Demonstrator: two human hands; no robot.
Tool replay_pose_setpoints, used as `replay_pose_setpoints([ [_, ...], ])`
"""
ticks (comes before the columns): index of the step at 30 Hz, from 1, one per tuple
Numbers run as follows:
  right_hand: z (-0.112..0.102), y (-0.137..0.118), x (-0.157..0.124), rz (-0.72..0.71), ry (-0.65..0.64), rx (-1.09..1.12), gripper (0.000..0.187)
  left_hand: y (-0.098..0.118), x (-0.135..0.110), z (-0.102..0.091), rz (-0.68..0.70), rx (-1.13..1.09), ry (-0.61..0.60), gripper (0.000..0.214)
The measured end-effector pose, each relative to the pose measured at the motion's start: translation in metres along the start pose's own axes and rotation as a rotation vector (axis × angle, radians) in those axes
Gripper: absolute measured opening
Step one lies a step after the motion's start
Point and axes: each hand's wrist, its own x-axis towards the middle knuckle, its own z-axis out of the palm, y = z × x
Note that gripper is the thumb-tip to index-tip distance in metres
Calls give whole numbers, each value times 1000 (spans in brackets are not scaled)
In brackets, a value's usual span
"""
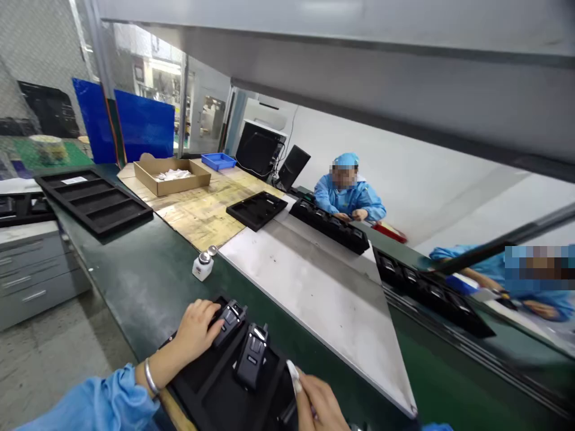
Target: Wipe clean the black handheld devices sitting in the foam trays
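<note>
My left hand [200,326] is closed around the side of a black handheld device [231,320] that looks like a walkie-talkie, at the far end of a black foam tray [215,407]. Beside it, a second such device [252,359] lies tilted in the tray. My right hand [321,404] pinches a small white cloth-like piece [293,374] over the tray's right side. Part of another dark device [290,413] shows by those fingers, mostly hidden. Beyond the tray stands a small white bottle [203,267] with its metal cap flipped up.
A cardboard box [173,179] holding white pieces stands at the back, near a blue tray [218,161]. Other black trays [96,200] lie left and ahead [256,209]. Two people in blue work across the bench. A grey shelf [359,78] hangs overhead.
</note>
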Motion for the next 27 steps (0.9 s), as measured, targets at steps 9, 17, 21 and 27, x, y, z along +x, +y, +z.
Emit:
replay_pose_setpoints([
  [9, 155, -117, 148, -451, -207, -25, 33, -4, 4, 0, -21, -57, -84, 22],
  [17, 219, -159, 173, -510, -380, -221, 31, -2, 4, 0, -37, -39, -144, 28],
  [21, 217, -166, 176, -549, -455, -296, 23, -10, 6, 4, 4, -28, -119, 27],
  [27, 181, -173, 182, -521, -480, -407, 19, -32, 15, -1, 142, -60, -56, 19],
])
